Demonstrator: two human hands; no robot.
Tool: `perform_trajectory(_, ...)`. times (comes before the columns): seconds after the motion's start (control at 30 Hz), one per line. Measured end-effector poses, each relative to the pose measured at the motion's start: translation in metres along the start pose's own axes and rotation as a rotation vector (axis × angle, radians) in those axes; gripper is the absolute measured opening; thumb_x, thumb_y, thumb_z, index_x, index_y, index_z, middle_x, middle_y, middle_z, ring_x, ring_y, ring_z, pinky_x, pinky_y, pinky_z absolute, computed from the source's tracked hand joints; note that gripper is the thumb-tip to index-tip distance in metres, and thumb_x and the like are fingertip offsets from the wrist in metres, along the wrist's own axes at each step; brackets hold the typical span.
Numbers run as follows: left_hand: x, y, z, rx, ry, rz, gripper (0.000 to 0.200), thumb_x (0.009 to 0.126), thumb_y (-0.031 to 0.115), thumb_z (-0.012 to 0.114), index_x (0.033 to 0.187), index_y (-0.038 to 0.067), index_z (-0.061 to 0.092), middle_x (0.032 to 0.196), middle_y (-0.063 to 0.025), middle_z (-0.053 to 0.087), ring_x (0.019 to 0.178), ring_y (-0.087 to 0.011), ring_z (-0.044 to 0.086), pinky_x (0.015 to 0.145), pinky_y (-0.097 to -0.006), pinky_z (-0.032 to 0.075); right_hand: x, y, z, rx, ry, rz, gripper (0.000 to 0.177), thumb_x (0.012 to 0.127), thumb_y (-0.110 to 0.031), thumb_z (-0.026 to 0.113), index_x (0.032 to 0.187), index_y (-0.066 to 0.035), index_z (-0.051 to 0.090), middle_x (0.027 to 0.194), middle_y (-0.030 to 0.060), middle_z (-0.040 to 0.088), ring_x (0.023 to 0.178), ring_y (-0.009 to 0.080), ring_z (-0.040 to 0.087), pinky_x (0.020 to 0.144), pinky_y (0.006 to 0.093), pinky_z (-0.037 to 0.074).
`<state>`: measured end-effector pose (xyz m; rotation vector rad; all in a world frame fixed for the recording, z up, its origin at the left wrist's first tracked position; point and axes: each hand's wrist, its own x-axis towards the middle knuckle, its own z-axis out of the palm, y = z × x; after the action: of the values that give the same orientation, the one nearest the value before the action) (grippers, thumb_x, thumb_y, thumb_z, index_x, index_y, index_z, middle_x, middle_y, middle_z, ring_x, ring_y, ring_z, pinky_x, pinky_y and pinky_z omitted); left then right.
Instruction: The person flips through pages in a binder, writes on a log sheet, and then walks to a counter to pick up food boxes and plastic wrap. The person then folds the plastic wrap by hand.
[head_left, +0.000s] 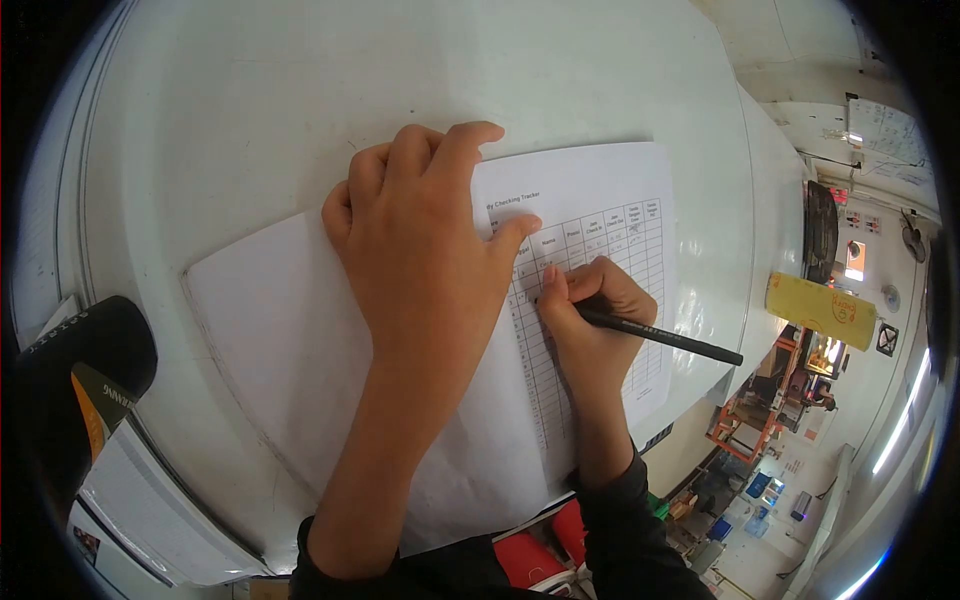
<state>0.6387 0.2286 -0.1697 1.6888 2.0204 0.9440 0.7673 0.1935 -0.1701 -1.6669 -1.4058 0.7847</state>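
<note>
A stack of white sheets (250, 300) lies open on the white table, with a printed form (590, 180) on its right side. The form carries a grid with columns such as "Name" and a title ending in "Checking Tracker". My left hand (425, 220) rests palm down across the fold, fingers apart and bent at the tips, its thumb on the form. Lower on the form, my right hand (600, 310) grips a black pen (670, 338). The pen's tip is at the grid's left columns, mostly hidden by my fingers. Some handwriting shows in the top rows.
The white tabletop (280, 90) extends around the papers. At the left edge stands a black cylindrical object (100, 345) with an orange label. A yellow paper (820, 310) with writing hangs at the right. Beyond are orange shelving (750, 430) and red objects (525, 562) below.
</note>
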Motion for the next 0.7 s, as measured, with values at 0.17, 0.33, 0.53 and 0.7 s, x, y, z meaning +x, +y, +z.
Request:
perform_trajectory(0.17,0.0000,-0.0012,0.0033,0.022,0.023,0.017,0.052,0.056,0.024,0.080,0.104,0.020,0.061,0.089,0.0021,0.056,0.093,-0.0203,0.050,0.086,-0.0393,0.033,0.0009,0.0002,0.0001,-0.030,-0.003,-0.023,0.027,0.070,0.001,0.068,0.055,-0.004,0.047,0.049,-0.0041,0.045,0.049,0.0007,0.036,0.045,0.0177,0.028)
perform_trajectory(0.33,0.0003,-0.0012,0.0025,0.037,0.013,0.018,0.051,0.057,0.024,0.080,0.104,0.020,0.061,0.089,0.0020,0.056,0.093,-0.0202,0.050,0.086,-0.0402,0.032,0.0006,0.0016,-0.0015,-0.085,-0.007,-0.068,0.026,0.070,0.001,0.067,0.055,-0.004,0.047,0.050,-0.0038,0.046,0.049,0.0012,0.036,0.045,0.0177,0.028)
perform_trajectory(0.53,-0.0003,-0.0032,0.0033,0.015,0.020,0.026,0.050,0.058,0.025,0.080,0.104,0.019,0.061,0.090,0.0008,0.056,0.095,-0.0211,0.050,0.086,-0.0413,0.032,0.0010,0.0014,-0.0015,-0.090,-0.016,-0.073,0.025,0.071,0.001,0.067,0.055,-0.004,0.048,0.050,-0.0035,0.047,0.049,0.0005,0.038,0.045,0.0176,0.028)
perform_trajectory(0.7,-0.0003,-0.0024,0.0022,0.014,0.021,0.031,0.051,0.058,0.026,0.080,0.105,0.019,0.060,0.089,0.0003,0.056,0.095,-0.0216,0.050,0.086,-0.0412,0.032,0.0009,0.0007,0.0002,0.082,0.031,0.074,0.025,0.072,0.000,0.067,0.056,-0.004,0.049,0.050,-0.0045,0.047,0.049,-0.0003,0.038,0.045,0.0170,0.027)
